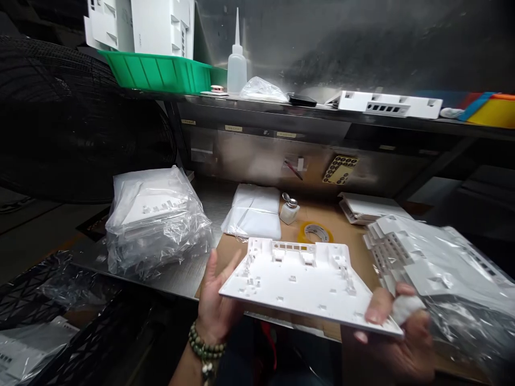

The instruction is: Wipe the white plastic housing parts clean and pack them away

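A white moulded plastic panel (306, 279) with ribs, clips and a row of slots along its far edge is held flat between both hands above the bench's near edge. My left hand (215, 305), with a bead bracelet on the wrist, supports the panel's left corner from below, fingers spread. My right hand (392, 332) grips the right near corner, thumb on top, and also holds a small white wad of cloth (404, 308) against the palm.
A bagged stack of white panels (155, 220) lies at left and a stack of unbagged ones on plastic film (434, 268) at right. Behind stand a folded white cloth (255, 212), a pump bottle (288, 210) and a tape roll (316, 233). The shelf carries a green tray (156, 72) and a squeeze bottle (236, 61). A black fan (68, 118) stands far left.
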A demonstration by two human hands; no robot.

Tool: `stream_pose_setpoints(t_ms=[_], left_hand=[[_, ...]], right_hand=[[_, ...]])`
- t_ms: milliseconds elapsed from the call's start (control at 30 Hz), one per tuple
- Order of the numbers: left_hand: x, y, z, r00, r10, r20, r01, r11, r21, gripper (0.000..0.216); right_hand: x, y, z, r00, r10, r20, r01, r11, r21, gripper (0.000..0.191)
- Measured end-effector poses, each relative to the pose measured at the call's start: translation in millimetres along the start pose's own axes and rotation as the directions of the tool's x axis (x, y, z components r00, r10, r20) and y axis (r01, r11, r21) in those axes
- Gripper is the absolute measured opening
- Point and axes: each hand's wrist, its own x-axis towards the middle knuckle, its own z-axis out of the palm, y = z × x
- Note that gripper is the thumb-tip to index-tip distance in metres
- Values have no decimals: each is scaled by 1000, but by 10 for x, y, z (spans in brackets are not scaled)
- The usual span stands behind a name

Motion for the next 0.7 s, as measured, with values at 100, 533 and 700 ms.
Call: stream_pose_setpoints(t_ms=[100, 533, 700], left_hand=[[14, 93, -86, 949, -280, 148, 281, 960, 15, 77], [-96, 54, 424, 977, 188, -103, -168, 970, 176, 91], [-131, -9, 400, 972, 229, -51, -215, 956, 202, 92]], right_hand=[[44, 20, -110, 991, 42, 129, -37, 998, -46, 24], [-316, 173, 267, 799, 41, 600, 427, 665, -613, 30], [-539, 237, 575, 649, 41, 759, 540, 678, -498, 22]])
